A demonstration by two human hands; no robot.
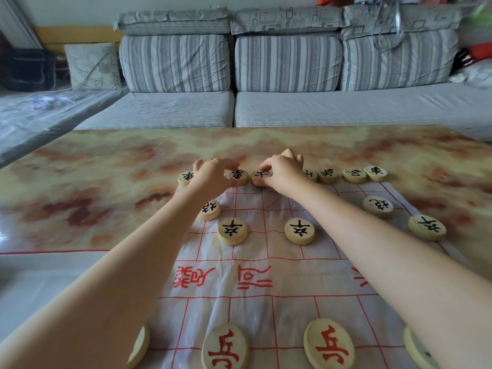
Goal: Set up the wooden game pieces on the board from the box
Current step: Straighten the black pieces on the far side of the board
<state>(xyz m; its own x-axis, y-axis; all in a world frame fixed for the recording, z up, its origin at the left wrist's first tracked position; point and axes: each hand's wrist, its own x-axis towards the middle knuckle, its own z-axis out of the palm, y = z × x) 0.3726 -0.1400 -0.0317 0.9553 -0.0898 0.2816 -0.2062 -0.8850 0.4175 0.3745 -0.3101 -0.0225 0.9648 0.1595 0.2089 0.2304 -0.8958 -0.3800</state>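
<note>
Currently filling black back rank at far edge of xiangqi board [269, 283]. Left hand [213, 174] pinches elephant piece [237, 174], right hand [282, 170] pinches advisor piece [261, 175]. I'd seat both on intersections next; box unseen.

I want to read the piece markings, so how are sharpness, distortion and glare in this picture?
Head view: wide-angle bend stretches the near red pieces into ovals; the far row around the left hand and right hand is small yet legible; the top right corner is smeared by blur; soft daylight, with mild sheen on the plastic board.
</note>
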